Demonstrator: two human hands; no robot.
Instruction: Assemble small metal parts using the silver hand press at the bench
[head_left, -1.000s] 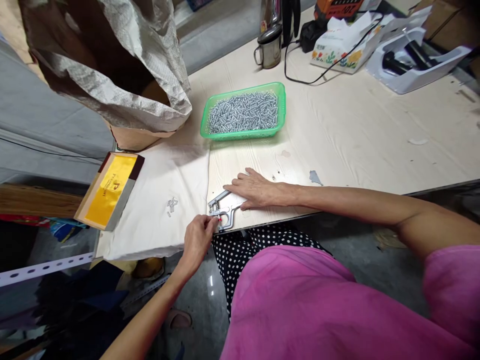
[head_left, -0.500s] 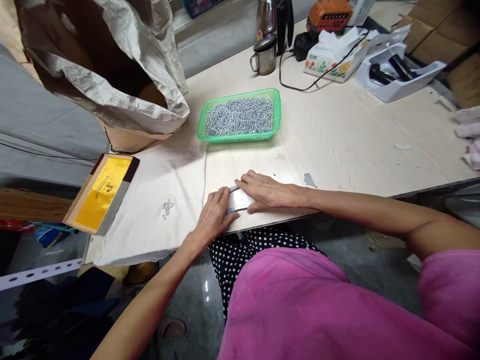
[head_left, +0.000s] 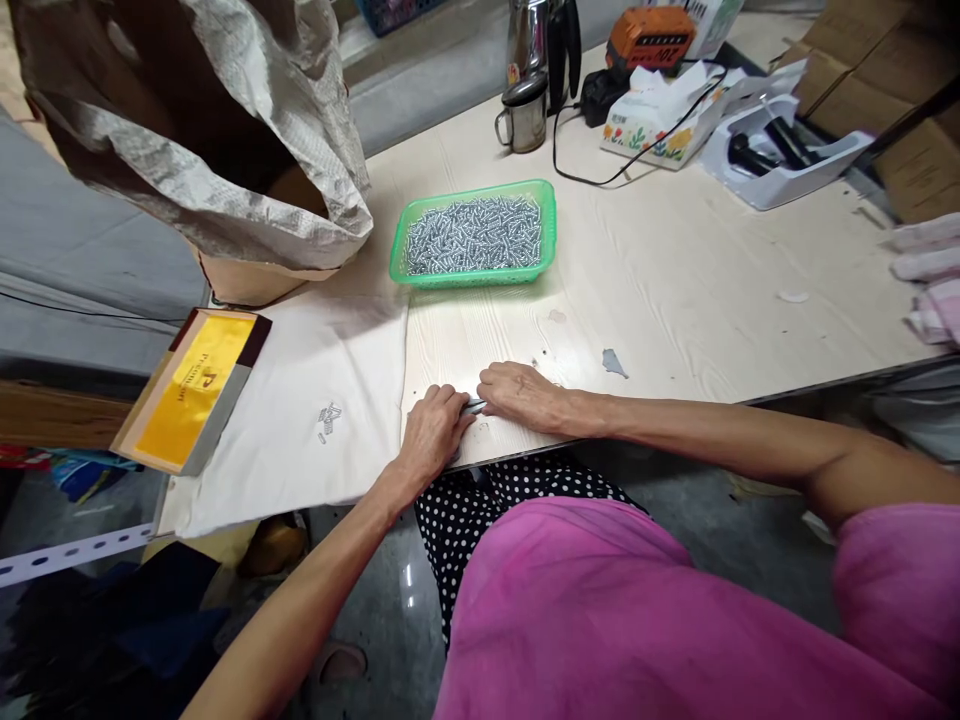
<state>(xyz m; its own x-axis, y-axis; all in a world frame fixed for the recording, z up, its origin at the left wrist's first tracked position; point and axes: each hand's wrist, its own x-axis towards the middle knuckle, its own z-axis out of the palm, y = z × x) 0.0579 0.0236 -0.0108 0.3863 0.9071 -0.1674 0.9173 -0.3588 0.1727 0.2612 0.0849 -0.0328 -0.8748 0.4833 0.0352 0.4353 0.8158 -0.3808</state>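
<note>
Both my hands rest on a metal hand press tool (head_left: 474, 405) at the near edge of the pale wooden table (head_left: 675, 270). My left hand (head_left: 431, 432) is curled over the tool's left part, fingers closed on it. My right hand (head_left: 525, 395) covers its right part, fingers bent down onto it. Only a thin grey strip of the tool shows between the hands. A few small metal pieces (head_left: 328, 418) lie loose on the white cloth (head_left: 300, 400) to the left. A green basket (head_left: 472, 275) full of small silver screws stands farther back.
A yellow-lidded box (head_left: 191, 390) lies at the cloth's left edge. A big woven sack over a cardboard box (head_left: 225, 130) fills the back left. A steel mug (head_left: 521, 110), tissue box (head_left: 652, 125), black cable and white device (head_left: 780, 150) stand at the back.
My left hand moved from pinching at the tool's jaw to lying over the tool. My right hand slid nearer the table edge, so the tool is now almost covered.
</note>
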